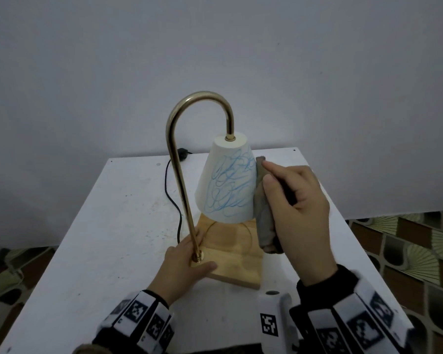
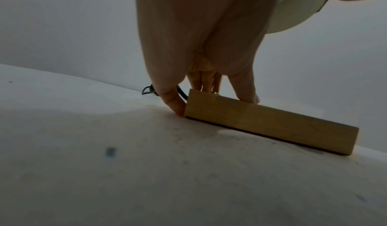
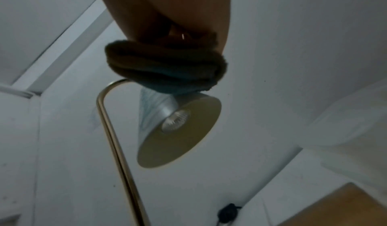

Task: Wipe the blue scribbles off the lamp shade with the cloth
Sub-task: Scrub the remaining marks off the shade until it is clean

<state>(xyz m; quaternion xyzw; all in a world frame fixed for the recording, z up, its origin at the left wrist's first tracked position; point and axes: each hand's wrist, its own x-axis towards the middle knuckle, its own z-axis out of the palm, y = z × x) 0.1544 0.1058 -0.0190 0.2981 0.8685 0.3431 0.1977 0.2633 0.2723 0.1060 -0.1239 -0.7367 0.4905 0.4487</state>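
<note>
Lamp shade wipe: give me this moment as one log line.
right hand: holds cloth against lamp shade right side | left hand: steadies wooden base | blue scribbles: still there

Dim bluish light, soft blur, wide-angle distortion

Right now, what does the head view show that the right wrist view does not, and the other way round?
Only the head view shows the blue scribbles clearly, the left hand resting on the wooden base around the brass stem, and the white table.

Only the right wrist view shows the bulb inside the shade's open underside.

Both show the lamp shade, and the right hand holding the cloth against its side.
</note>
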